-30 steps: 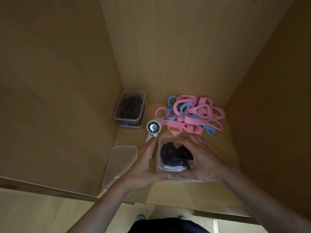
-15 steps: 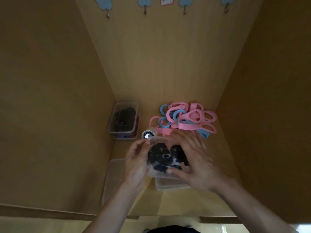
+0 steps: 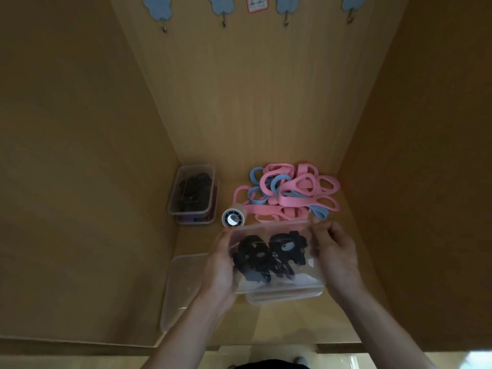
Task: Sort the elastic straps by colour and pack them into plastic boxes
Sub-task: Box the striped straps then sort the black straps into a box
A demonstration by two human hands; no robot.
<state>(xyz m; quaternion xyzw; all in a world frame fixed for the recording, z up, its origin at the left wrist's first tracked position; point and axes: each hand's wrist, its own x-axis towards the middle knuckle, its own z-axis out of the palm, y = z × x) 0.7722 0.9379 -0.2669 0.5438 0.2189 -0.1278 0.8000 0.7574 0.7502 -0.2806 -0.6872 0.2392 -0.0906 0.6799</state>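
A clear plastic box (image 3: 271, 225) holding a tangle of black straps (image 3: 262, 255) is held just above the cupboard floor (image 3: 266, 326), tilted so that its open top faces the camera. The left hand (image 3: 221, 265) grips its left end with the fingers curled round the wall, and the right hand (image 3: 336, 258) grips the right end, its fingertips pinching the far corner of the rim. Directly beneath the held box lies a second clear box (image 3: 282, 299), only its near edge showing (whether the two touch is hard to tell). To the left of the hands a clear shallow tray (image 3: 182, 284) lies flat against the left wall. Further back on the left stand two stacked boxes (image 3: 197, 167), the upper one holding more dark straps. Just beside them, near the held box's far left corner, sits a small round white object (image 3: 233, 217) with a dark centre. Behind the held box, in the back right corner, lies a loose pile of pink and blue straps (image 3: 291, 191). High on the back wall hang blue cloud-shaped hooks (image 3: 223, 8) and a small label (image 3: 257, 4).
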